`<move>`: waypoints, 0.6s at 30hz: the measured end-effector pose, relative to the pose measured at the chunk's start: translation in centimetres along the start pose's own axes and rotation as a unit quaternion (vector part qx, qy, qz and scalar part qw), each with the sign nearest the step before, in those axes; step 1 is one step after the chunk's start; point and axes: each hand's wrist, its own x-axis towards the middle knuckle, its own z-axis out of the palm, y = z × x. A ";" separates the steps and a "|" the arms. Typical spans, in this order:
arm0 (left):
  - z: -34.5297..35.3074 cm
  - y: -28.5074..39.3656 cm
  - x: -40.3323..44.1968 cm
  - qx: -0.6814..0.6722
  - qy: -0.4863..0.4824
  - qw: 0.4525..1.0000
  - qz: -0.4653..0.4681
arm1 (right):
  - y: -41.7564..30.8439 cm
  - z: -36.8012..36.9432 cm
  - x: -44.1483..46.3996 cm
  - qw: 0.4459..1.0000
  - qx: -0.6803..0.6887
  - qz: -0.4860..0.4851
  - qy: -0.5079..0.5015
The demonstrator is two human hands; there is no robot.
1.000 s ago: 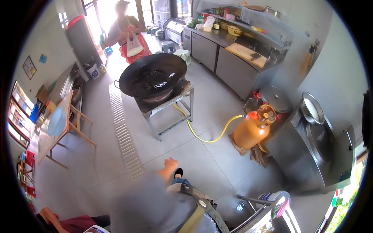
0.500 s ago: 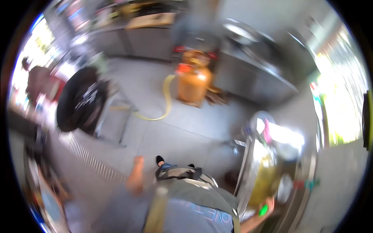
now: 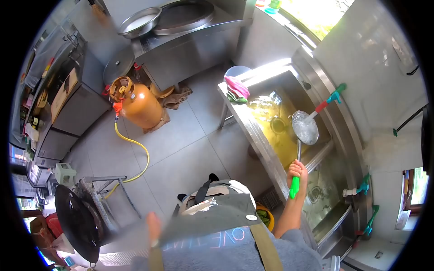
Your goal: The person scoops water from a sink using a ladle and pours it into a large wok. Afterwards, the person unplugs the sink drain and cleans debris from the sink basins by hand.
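One right hand (image 3: 297,170) grips ladle (image 3: 305,132) | left hand (image 3: 154,226): can't tell | floor (image 3: 194,149) between sink edge (image 3: 257,141) and cylinder (image 3: 143,108)

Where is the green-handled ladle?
Right of centre in the head view, the ladle is in the right hand, over the sink, reaching under the running tap.

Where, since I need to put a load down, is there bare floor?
Bare tiles show between the yellow hose and the front rim of the sink. It is crowded around the gas cylinder, with a brown cloth beside it, and over the sink, where the right hand holds a green-handled ladle near a tap.
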 end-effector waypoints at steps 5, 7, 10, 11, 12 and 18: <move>1.1 1.1 4.9 -0.204 0.120 0.909 -0.342 | 0.7 0.0 -0.7 1.000 -0.012 0.016 0.005; 0.8 6.9 6.0 -0.259 0.152 0.828 -0.474 | 1.3 0.1 -1.2 0.999 -0.024 0.023 0.005; 0.7 7.5 5.7 -0.243 0.126 0.843 -0.463 | 2.6 1.1 -2.6 0.999 -0.042 0.027 0.011; 1.0 5.9 5.9 -0.242 0.120 0.847 -0.458 | 3.0 1.4 -2.8 0.997 -0.072 0.018 0.027; 1.2 5.6 5.6 -0.241 0.112 0.851 -0.454 | 3.4 1.5 -3.1 0.994 -0.102 0.009 0.043; 2.4 0.9 4.9 -0.261 0.106 0.839 -0.466 | 7.3 3.9 -4.7 0.956 -0.285 -0.029 0.058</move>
